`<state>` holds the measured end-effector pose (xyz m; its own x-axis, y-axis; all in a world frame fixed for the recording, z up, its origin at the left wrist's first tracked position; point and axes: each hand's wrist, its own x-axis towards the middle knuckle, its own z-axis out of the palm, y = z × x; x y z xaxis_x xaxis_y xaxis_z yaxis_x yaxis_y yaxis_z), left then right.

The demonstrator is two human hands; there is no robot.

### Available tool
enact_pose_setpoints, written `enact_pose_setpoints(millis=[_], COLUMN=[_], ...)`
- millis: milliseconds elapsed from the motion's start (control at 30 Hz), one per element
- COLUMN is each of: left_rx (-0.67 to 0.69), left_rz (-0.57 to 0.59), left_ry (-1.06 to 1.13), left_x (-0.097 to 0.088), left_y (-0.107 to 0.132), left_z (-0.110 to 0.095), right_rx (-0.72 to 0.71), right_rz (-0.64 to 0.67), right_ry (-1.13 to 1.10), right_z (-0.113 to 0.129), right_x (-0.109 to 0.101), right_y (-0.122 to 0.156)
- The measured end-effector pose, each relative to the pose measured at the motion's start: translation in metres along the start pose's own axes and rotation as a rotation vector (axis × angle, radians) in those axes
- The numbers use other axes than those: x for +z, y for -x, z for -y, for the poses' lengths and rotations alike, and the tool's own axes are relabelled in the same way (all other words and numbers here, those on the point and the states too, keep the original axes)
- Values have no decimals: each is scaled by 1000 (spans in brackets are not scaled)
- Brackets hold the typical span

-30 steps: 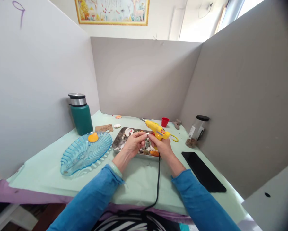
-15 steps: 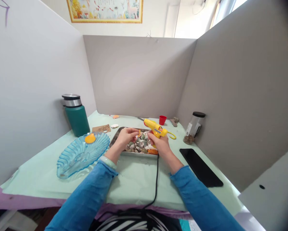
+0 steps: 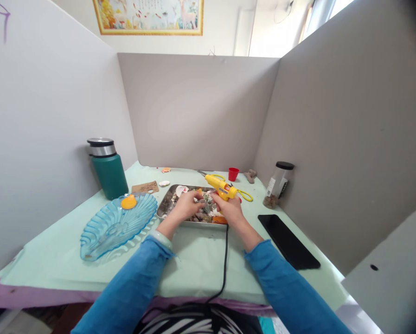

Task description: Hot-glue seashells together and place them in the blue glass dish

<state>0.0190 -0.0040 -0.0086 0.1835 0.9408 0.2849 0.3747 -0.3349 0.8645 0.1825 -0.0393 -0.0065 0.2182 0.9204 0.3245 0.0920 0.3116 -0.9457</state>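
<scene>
My right hand (image 3: 229, 207) is wrapped round a yellow hot glue gun (image 3: 219, 186), whose nose points away and to the left. A black cord (image 3: 226, 260) runs from it down over the table's front edge. My left hand (image 3: 187, 207) hangs low over a metal tray (image 3: 162, 208), fingers apart and curved down among the shells (image 3: 206, 211). Nothing can be made out between those fingers, though their tips are partly hidden. In the tray's far left part lies a white disc (image 3: 182, 190) with a red mark. An orange piece (image 3: 219, 220) lies at its right front.
To the left, a blue shell-shaped dish (image 3: 113, 227) holds an orange piece (image 3: 129, 202), near a green bottle (image 3: 109, 176). Behind are a brown card (image 3: 145, 187), yellow-handled scissors (image 3: 245, 195) and a red cup (image 3: 233, 174). A jar (image 3: 278, 185) and black phone (image 3: 289, 242) stand right.
My left hand has lowered from a pinch above the tray, where an orange bit showed at its fingertips, into the shells with its fingers spread. The glue gun has barely moved.
</scene>
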Motion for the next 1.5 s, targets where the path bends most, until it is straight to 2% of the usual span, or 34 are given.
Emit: enact_pose_setpoints(millis=[100,200,400,700,867,1167,1500], left_rx=[-134,-116,-132,29,258,569,674], left_rz=[22,62,108,-75,-192,-225,-216], left_ry=[363,636,747,572,446,75,-121], left_x=[-2,-5,-5,2,5,5,7], left_y=[3,6,9,13,15,13,15], left_z=[-3,-8,-20,-19,-22,-11,-10], right_rx=[-10,-8,36,102,104,132,161], right_rz=[16,29,60,67,91,78,62], right_ry=[-44,-55,-168,-250,-265,-261,-216], right_z=[2,2,3,10,11,13,12], right_x=[1,1,3,2,2,5,4], right_y=[1,1,0,1,2,4,4])
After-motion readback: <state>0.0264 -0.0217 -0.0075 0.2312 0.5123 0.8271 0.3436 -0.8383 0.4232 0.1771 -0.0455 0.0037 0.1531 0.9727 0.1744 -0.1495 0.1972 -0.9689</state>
